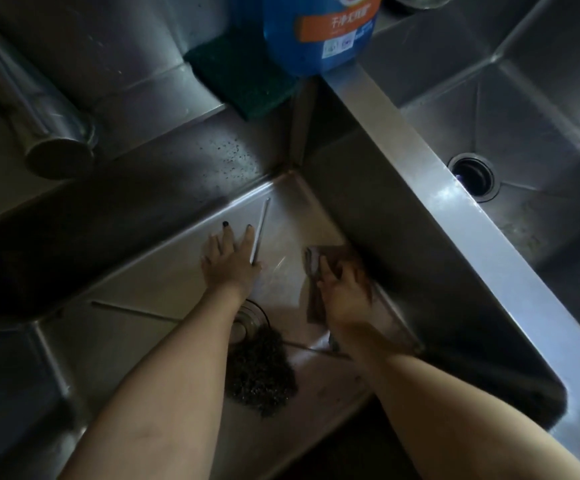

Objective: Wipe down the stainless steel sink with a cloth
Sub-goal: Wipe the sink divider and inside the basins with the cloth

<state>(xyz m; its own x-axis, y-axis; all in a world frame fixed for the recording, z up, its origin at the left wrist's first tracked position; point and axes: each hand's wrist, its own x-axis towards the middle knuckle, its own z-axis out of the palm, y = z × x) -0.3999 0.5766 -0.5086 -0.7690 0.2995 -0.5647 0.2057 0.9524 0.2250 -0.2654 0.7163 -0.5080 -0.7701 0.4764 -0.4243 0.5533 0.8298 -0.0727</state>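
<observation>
Fingers [330, 277] of your right hand [342, 296] press together on the brown cloth [330, 252], pinning it flat to the sink [281, 209] floor, right where that floor meets the side wall. Your left hand [227, 263] lies flat just beside it, fingers spread, holding nothing. Unwiped floor runs away from the cloth toward your left hand and back toward the drain [247, 320] and the steel scourer [260, 372], so your right hand is placed to sweep that way, along the wall first.
</observation>
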